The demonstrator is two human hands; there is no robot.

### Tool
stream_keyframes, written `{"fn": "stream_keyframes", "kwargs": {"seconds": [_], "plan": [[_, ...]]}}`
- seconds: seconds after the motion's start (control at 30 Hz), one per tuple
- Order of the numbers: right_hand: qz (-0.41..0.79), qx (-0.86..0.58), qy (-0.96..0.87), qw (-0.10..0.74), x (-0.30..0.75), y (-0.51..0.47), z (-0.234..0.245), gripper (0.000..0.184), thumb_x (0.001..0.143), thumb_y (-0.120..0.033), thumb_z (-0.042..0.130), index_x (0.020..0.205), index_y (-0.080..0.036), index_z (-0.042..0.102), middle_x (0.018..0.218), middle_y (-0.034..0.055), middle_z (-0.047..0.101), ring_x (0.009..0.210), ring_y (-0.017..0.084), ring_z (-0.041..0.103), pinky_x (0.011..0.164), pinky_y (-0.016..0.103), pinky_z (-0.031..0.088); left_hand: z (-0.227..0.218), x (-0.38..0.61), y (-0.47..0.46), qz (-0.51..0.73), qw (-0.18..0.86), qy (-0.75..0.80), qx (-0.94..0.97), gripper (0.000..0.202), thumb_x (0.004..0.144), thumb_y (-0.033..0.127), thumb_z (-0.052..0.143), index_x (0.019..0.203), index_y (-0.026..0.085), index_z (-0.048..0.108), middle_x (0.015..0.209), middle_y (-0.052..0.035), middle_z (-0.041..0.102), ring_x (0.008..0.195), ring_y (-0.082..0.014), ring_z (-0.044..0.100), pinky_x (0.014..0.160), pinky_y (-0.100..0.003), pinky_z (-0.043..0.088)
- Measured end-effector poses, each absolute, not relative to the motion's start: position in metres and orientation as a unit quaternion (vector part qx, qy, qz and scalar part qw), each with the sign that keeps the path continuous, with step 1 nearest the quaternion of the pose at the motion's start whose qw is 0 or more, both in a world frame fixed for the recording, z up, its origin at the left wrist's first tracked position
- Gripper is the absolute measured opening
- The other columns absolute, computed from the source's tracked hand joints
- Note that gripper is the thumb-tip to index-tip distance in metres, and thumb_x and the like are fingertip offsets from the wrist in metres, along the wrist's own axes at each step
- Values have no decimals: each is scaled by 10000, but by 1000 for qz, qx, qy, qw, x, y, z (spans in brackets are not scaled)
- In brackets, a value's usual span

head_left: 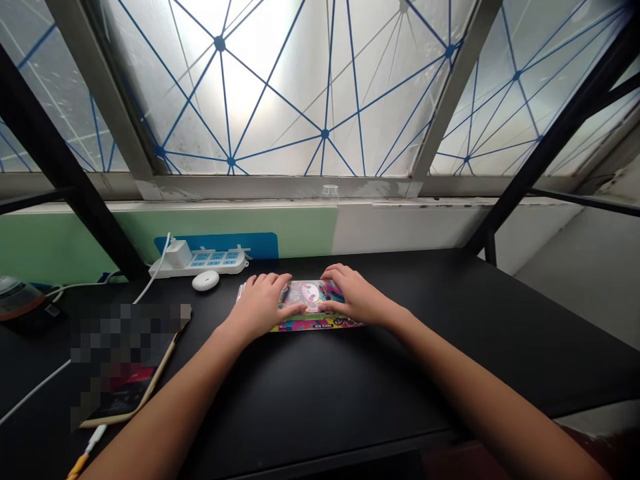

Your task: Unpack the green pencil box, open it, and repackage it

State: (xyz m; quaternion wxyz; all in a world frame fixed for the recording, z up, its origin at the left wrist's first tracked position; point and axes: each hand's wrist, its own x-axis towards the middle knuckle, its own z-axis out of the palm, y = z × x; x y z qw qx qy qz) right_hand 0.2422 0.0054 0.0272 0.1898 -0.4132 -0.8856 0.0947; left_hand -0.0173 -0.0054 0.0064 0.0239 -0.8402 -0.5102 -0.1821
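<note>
A colourful pencil box (310, 293) with a cartoon face and the words "PENCIL BOX" along its near edge lies on the black desk (320, 393). My left hand (263, 300) rests over its left end, fingers reaching toward the far side and thumb on the top face. On the right end is my right hand (357, 293), its fingers curled over the far edge and its thumb pointing inward. Both hands hold the box, one at each end. The palms and fingers cover its two ends; the printed middle shows between the thumbs.
A white power strip (220, 262) with a plugged-in charger stands against the wall. In front of it lies a white round case (205, 281). At the left are a blurred-out tablet (145, 377) with a cable and a dark container (23, 303). Black metal posts (530, 147) flank the desk.
</note>
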Motion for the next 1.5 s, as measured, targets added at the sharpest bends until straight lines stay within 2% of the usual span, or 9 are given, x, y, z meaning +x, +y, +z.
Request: {"fn": "stream_keyframes", "kwargs": {"seconds": [0.1,0.23,0.4,0.6,0.77,0.93,1.1,1.23,1.5], "plan": [[104,-451,-866,191,249,18,19,668,865,-608,621,1352,-175,477,1380,175,537,1224,324,536,1027,477,415,8,-8,-8,-224,96,-494,-835,607,892,615,598,1320,186,565,1243,-144,640,1163,-329,550,1069,-525,326],[51,-447,-868,210,254,21,24,707,766,-651,704,1288,-205,536,1277,147,587,1163,328,547,1001,471,419,7,3,-12,-263,148,-478,-825,586,885,579,639,1329,207,552,1269,-145,620,1201,-328,521,1132,-544,236],[-54,-443,-865,228,253,12,38,978,595,-666,821,1374,-198,459,1199,153,559,1103,354,521,959,476,404,18,-2,-15,-275,190,-441,-833,606,892,619,598,1351,225,551,1277,-152,621,1179,-332,537,1096,-507,286],[-142,-427,-883,133,235,-14,46,497,758,-501,776,1102,-203,575,1032,117,629,908,303,585,811,399,406,36,-18,-17,-260,175,-466,-827,586,846,677,617,1188,202,608,1153,-132,688,1085,-327,613,1099,-538,285],[-157,-463,-871,40,215,-40,42,241,865,-295,684,1062,-182,601,927,112,687,805,289,644,735,386,432,37,1,-34,-119,151,-449,-873,394,816,536,745,970,202,603,897,-72,695,842,-286,661,806,-399,459],[-82,-415,-903,77,211,-37,27,461,876,-401,682,1258,-162,585,1204,181,670,1117,369,617,899,490,480,32,15,-41,-115,103,-425,-892,467,841,629,658,1017,198,623,1017,-121,701,933,-319,653,786,-413,468],[-10,-360,-928,98,211,-22,10,792,910,-594,576,1549,-209,310,1622,171,289,1487,366,256,1152,560,300,16,-1,-26,-173,33,-452,-875,793,772,736,636,1376,239,508,1434,-152,549,1336,-375,463,1109,-544,303],[49,-353,-932,65,217,-16,9,893,887,-679,543,1594,-263,192,1645,123,223,1510,334,194,1192,566,225,6,-13,-16,-123,-62,-512,-848,1013,772,834,503,1552,218,310,1598,-192,330,1481,-410,249,1145,-657,161],[106,-358,-928,11,244,-11,22,872,881,-663,569,1585,-304,200,1645,84,205,1511,325,184,1209,566,180,13,-19,-15,-122,-95,-492,-857,1040,727,883,496,1534,242,361,1597,-147,352,1472,-380,291,1168,-643,134]]}}
